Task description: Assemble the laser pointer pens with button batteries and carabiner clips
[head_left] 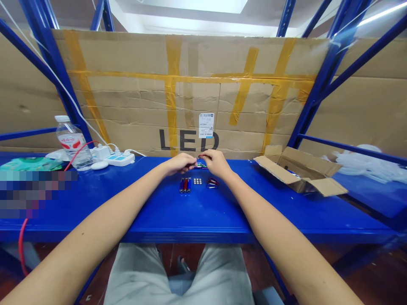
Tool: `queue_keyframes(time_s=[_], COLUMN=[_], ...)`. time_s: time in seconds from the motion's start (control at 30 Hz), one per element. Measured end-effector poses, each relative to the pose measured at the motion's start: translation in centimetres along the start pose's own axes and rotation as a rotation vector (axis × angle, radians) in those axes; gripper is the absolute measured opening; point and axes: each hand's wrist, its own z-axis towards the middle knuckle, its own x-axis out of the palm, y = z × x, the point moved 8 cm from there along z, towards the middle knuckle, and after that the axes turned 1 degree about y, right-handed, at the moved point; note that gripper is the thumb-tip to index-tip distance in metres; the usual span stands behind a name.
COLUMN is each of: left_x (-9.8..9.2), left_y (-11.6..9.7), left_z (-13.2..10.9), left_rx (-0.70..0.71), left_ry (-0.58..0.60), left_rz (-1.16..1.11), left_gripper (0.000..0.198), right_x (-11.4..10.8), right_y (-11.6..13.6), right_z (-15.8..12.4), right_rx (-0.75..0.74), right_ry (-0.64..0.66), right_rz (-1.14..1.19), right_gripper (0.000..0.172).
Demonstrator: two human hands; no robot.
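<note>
Both hands are over the far part of the blue table (152,212), close together. My left hand (180,163) has its fingers closed; what they hold, if anything, is hidden. My right hand (218,164) pinches a small dark red piece (201,156), too small to name. Between the hands lie small shiny green and purple pieces (200,165), partly covered by the fingers. Nearer to me stand out three small metal tubes (185,185), blue and red, lying side by side. Right of them, several silver button cells (197,181) sit in rows, beside a small pile of carabiner clips (212,183).
An open cardboard box (295,169) stands at the right. On the left are a water bottle (73,144), a white power strip (119,158), a white mouse-like object (99,165) and a red cable (21,241). Taped cardboard (136,101) and blue posts (310,101) border the table's back.
</note>
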Motion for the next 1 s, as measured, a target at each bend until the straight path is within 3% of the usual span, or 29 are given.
queue_keyframes(time_s=[0.07, 0.13, 0.23, 0.37, 0.53, 0.7, 0.83, 1.0], left_x=[-0.9, -1.1, 0.2, 2.0, 3.9, 5.2, 4.9, 3.3], left_y=[-0.4, -1.0, -1.1, -1.3, -2.0, -2.6, -2.7, -2.1], left_z=[0.2, 0.4, 1.1, 1.8, 2.6, 3.1, 3.1, 2.7], left_rx=[0.044, 0.074, 0.106, 0.209, 0.357, 0.374, 0.336, 0.246], left_ry=[-0.162, -0.250, -0.166, -0.014, 0.075, 0.150, 0.145, 0.121], left_rz=[0.417, 0.790, 1.104, 1.311, 1.472, 1.543, 1.475, 1.327], left_gripper=[0.024, 0.022, 0.024, 0.021, 0.015, 0.016, 0.016, 0.011], right_x=[0.1, 0.6, 1.5, 2.1, 2.3, 2.5, 3.2, 3.3], right_y=[-1.0, -2.1, -3.1, -3.6, -4.2, -4.8, -4.6, -4.2], right_z=[0.0, -0.1, -0.4, -0.6, -0.9, -1.0, -1.3, -1.5], right_rx=[0.081, 0.155, 0.204, 0.192, 0.196, 0.215, 0.231, 0.273], right_ry=[0.029, 0.091, 0.201, 0.262, 0.290, 0.311, 0.376, 0.343], right_rz=[-0.036, -0.085, -0.154, -0.184, -0.189, -0.192, -0.193, -0.086], right_gripper=[0.023, 0.023, 0.023, 0.020, 0.021, 0.021, 0.020, 0.033])
